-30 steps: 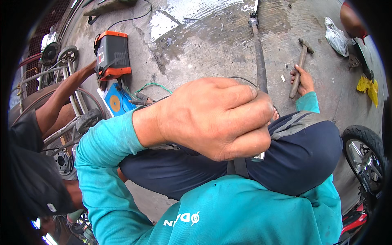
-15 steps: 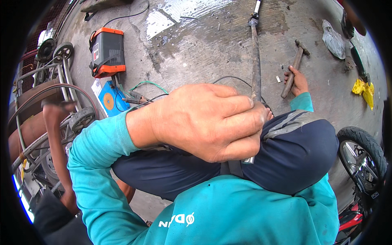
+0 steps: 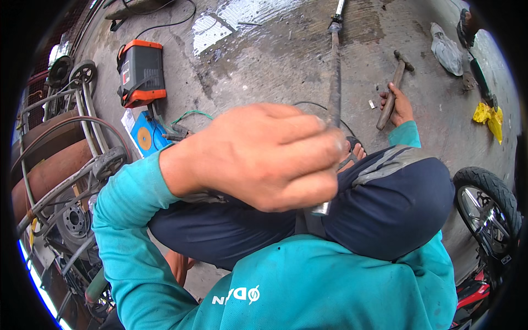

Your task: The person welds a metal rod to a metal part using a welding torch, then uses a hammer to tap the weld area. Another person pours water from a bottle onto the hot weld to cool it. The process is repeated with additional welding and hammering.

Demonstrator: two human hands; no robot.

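Note:
My left hand (image 3: 264, 157) is closed around a long metal rod (image 3: 334, 77) in front of my lap. The rod is dark and worn along its length, with a collar and a bright, shiny section at its far end. Its near end pokes out below my fingers and looks shiny too. To the right, my right hand (image 3: 401, 107) grips a hammer (image 3: 391, 93) by its wooden handle, low over the concrete. The hammer's head points away from me. A small pale piece (image 3: 372, 104) lies on the floor beside that hand.
An orange-and-black machine (image 3: 142, 73) with cables stands at left, near a blue board with a tan disc (image 3: 146, 137). Metal frames and wheels (image 3: 82, 72) crowd the far left. At right are a plastic bag (image 3: 446, 50), a yellow bag (image 3: 488, 118) and a motorcycle wheel (image 3: 487, 214).
My left hand has shifted slightly left with the rod. My right hand and hammer have barely moved. Another person's arm at the left has dropped out of sight.

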